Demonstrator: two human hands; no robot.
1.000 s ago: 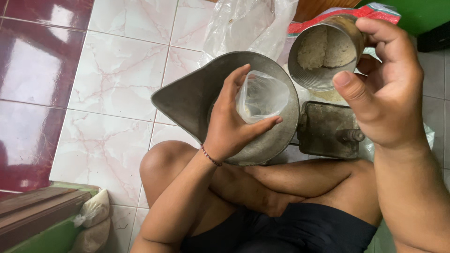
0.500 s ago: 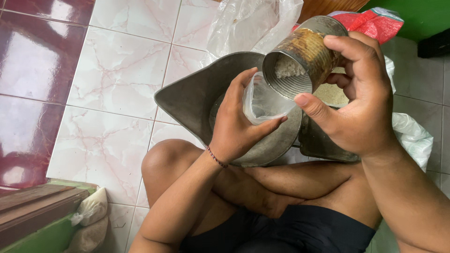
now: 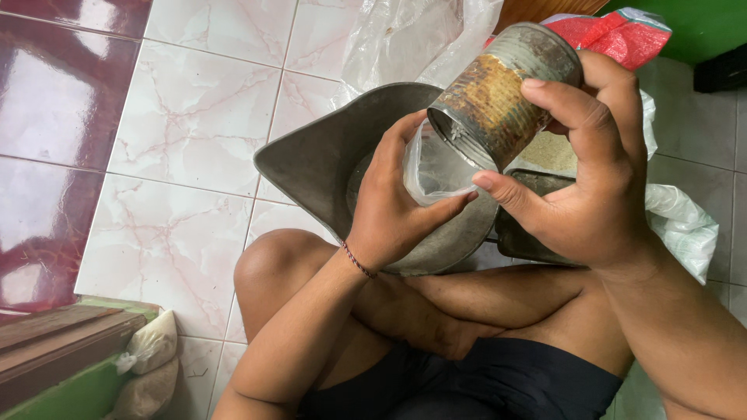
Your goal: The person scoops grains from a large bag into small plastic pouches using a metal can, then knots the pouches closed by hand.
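Right hand [image 3: 591, 194] grips the rusty can [image 3: 498, 93], tipped mouth-down into the clear bag [image 3: 436, 167], which left hand [image 3: 397, 210] fingers pinch open over the metal pan [image 3: 327, 155] to catch spills

1. The rusty tin can [image 3: 498, 101] is a cylinder with brown-orange corrosion over grey metal. It is tipped steeply, open mouth down and to the left, gripped in the right hand [image 3: 591, 187].
2. The small clear plastic bag [image 3: 436, 167] is held open just under the can's mouth by the left hand [image 3: 397, 210]; its contents are hard to make out, perhaps pale grains.
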